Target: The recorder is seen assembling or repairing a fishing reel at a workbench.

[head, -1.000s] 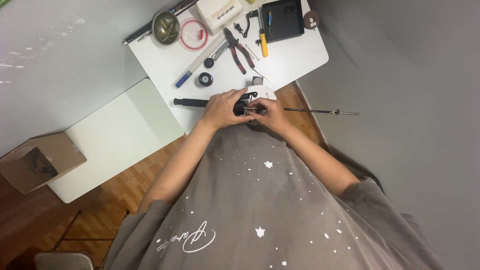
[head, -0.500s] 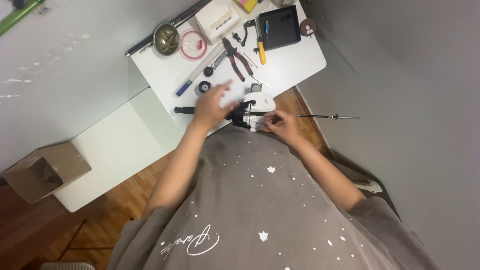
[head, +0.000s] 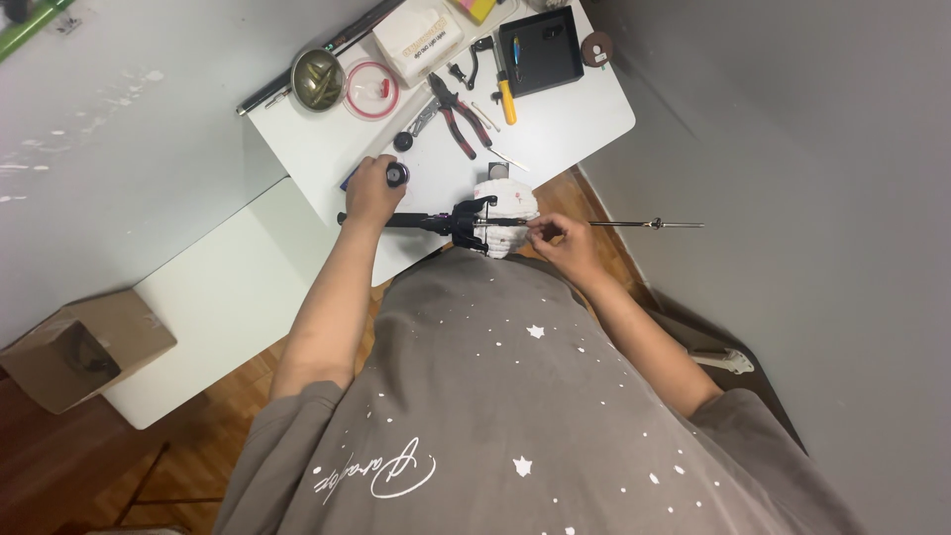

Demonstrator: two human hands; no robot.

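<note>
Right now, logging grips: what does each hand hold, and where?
Left hand touches a small black round part. Right hand pinches the thin black rod beside its white-wrapped middle.

One pair of pliers (head: 458, 113), one black tray (head: 540, 50), two round dishes (head: 317, 79) (side by side).

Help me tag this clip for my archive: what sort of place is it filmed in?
Probably a home hobby or repair corner, not a factory. A small white table by a grey wall holds red-handled pliers, a black tray and small parts, and the floor is wood. The left hand and right hand work on a thin black rod.
</note>
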